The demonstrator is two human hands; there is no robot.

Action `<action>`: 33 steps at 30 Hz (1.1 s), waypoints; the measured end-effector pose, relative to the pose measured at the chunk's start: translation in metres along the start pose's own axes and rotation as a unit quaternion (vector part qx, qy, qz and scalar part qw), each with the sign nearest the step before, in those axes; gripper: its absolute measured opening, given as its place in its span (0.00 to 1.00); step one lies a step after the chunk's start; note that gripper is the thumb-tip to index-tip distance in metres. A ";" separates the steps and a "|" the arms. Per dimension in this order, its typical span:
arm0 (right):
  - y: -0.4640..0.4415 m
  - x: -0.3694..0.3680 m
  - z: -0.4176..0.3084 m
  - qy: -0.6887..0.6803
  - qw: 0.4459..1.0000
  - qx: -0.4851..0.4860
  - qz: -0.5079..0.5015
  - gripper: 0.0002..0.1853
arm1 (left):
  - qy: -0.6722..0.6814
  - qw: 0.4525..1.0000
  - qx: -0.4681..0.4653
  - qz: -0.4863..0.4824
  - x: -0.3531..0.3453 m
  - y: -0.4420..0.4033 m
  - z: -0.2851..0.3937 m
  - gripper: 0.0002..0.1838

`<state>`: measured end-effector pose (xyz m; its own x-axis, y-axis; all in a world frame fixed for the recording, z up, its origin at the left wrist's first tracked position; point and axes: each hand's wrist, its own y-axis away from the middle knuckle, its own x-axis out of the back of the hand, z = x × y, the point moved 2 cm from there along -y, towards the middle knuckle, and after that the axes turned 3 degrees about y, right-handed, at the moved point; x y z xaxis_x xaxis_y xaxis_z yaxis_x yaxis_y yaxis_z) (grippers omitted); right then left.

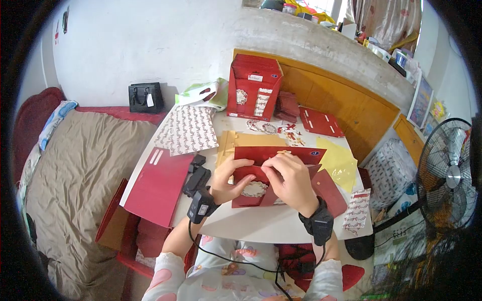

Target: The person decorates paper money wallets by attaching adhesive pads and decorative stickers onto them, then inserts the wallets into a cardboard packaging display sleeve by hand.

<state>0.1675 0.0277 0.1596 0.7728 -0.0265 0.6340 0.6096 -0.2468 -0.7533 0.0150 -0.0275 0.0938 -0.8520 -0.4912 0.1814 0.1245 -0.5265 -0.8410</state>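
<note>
A red cardboard packet (242, 201) with white lacy cut-outs on its front and a raised top flap (273, 154) stands in front of me at the table edge. My left hand (227, 179) wraps round its left side, thumb and index finger apart over the front. At the packet's opening, my right hand (291, 181) has thumb and index finger pinched together; what lies between them is too small to make out. Black devices with cables are strapped to both wrists. A brown card sheet (251, 139) lies behind the packet, and a dull red card (330, 193) lies right of it.
A tall red display box (253, 88) stands at the table's back. Patterned sheets (188, 129) and a large red card (156, 188) lie left. Yellow film (339, 163) and a patterned strip (358, 208) lie right. A fan (453, 176) stands at far right, a bed (83, 190) at left.
</note>
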 end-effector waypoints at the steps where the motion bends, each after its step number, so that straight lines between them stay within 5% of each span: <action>1: -0.003 0.000 -0.001 -0.035 0.999 -0.027 -0.024 0.03 | -0.010 1.000 -0.019 0.010 -0.002 0.001 0.001 0.19; 5: -0.010 0.003 0.001 -0.080 0.990 -0.095 -0.072 0.05 | 0.018 0.998 -0.022 0.061 -0.006 0.008 0.000 0.20; 7: -0.012 0.005 0.005 -0.093 0.977 -0.131 -0.138 0.07 | -0.033 0.997 -0.067 0.004 -0.006 0.009 0.005 0.21; 17: -0.018 0.007 0.005 -0.103 0.960 -0.156 -0.207 0.08 | -0.074 0.993 -0.092 0.024 -0.005 0.007 0.017 0.21; 23: -0.009 0.006 0.012 -0.134 0.973 -0.119 -0.146 0.06 | -0.080 0.994 -0.074 0.030 -0.005 0.010 0.013 0.20; 25: -0.001 0.013 0.014 -0.026 0.999 0.022 -0.006 0.11 | -0.096 0.991 -0.089 0.038 -0.005 0.008 0.015 0.20; 28: 0.020 0.017 0.026 0.081 0.988 0.104 0.081 0.16 | -0.093 0.991 -0.092 0.042 -0.005 0.007 0.015 0.20; 33: 0.039 0.011 0.034 0.114 0.986 0.086 0.083 0.19 | -0.096 0.990 -0.089 0.047 -0.006 0.007 0.015 0.20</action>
<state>0.2059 0.0505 0.1315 0.8166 -0.2740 0.5080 0.5143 -0.0538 -0.8559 0.0288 -0.0387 0.0940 -0.7269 -0.6633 0.1778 0.0916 -0.3502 -0.9322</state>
